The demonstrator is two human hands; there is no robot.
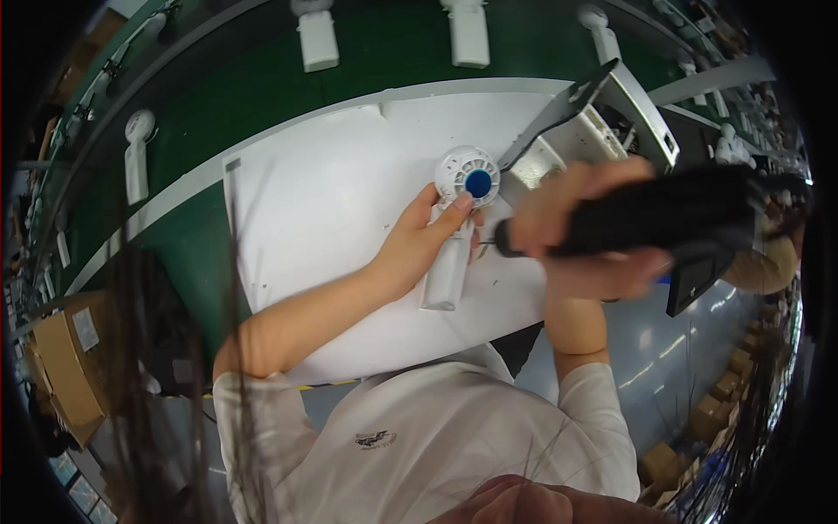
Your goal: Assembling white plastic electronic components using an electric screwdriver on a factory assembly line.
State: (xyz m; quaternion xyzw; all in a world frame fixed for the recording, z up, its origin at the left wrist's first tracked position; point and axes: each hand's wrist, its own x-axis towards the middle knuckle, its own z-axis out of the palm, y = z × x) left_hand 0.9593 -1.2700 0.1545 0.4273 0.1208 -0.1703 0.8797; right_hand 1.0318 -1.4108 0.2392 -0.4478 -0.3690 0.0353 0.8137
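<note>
Partly blurred, the right hand (pixel 583 229) hides the black screwdriver's (pixel 656 218) tip beside the white fan (pixel 457 229).

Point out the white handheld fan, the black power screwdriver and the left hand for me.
fan (pixel 467 175), head view, on the round white head beside the blue centre cap.
screwdriver (pixel 663 214), head view, on the black body.
left hand (pixel 419 244), head view, on the back of the hand gripping the fan's handle.

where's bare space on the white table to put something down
Bare: the white table left of the left hand, out to its left edge. Crowded: the right side, around the white handheld fan, the right hand with its black power screwdriver.
</note>
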